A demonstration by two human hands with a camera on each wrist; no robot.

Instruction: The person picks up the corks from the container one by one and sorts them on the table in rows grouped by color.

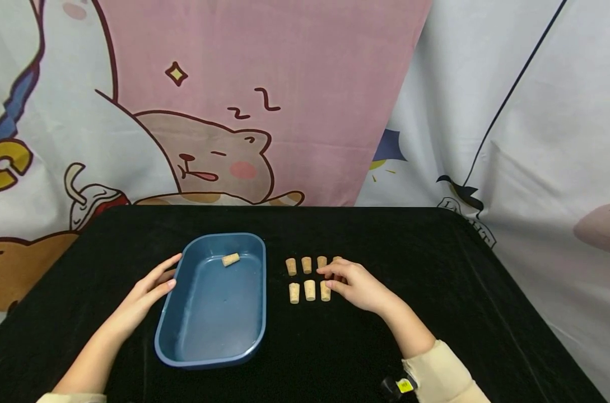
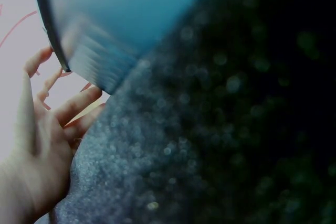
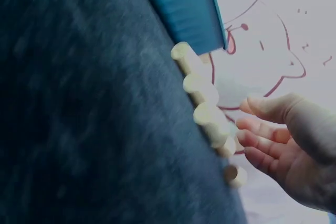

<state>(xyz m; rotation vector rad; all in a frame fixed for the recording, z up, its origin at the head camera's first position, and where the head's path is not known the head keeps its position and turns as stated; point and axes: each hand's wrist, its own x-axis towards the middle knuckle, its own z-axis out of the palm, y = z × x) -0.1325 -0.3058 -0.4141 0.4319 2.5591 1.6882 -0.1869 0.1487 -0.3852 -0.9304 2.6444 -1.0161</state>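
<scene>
A blue plastic tub (image 1: 219,313) stands left of centre on the black cloth, with one cork (image 1: 231,259) lying on its side near the far end. My left hand (image 1: 145,291) touches the tub's left rim with extended fingers; the left wrist view shows those fingertips at the tub's outer wall (image 2: 100,66). Right of the tub, several tapered corks stand upright in two rows. Over the right end of the rows hovers my right hand (image 1: 357,286), partly covering a far-row cork (image 1: 337,258) and close to a near-row cork (image 1: 325,291). Its thumb and fingers stand apart, nothing between them (image 3: 289,140).
The black-covered table (image 1: 385,240) reaches back to a hanging cloth (image 1: 325,112) printed with cartoon animals. More corks, such as the near-left cork (image 1: 294,293) and the far-left cork (image 1: 291,267), stand just beside the tub's right wall.
</scene>
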